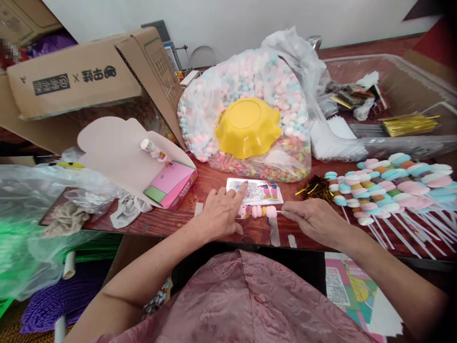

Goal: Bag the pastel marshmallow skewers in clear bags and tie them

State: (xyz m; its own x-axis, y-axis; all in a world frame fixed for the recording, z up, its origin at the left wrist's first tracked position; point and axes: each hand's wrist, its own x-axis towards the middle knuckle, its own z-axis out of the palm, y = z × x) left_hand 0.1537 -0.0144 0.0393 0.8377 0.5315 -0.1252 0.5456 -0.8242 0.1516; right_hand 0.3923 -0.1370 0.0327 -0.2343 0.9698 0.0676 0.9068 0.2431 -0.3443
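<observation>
A short marshmallow skewer in pink and yellow lies level near the table's front edge. My right hand pinches the white stick at its right end. Spread over the skewer's left end is my left hand, its index finger stretched onto a stack of printed clear wrappers. The left palm hides part of the skewer, so whether it touches it I cannot tell. Many finished-looking marshmallow skewers in blue, pink and white are piled at the right, beside a bunch of gold twist ties.
A yellow bowl sits upside down on a big bag of marshmallows. Left are a pink open box and a large cardboard box. A clear plastic bin with white sticks stands back right.
</observation>
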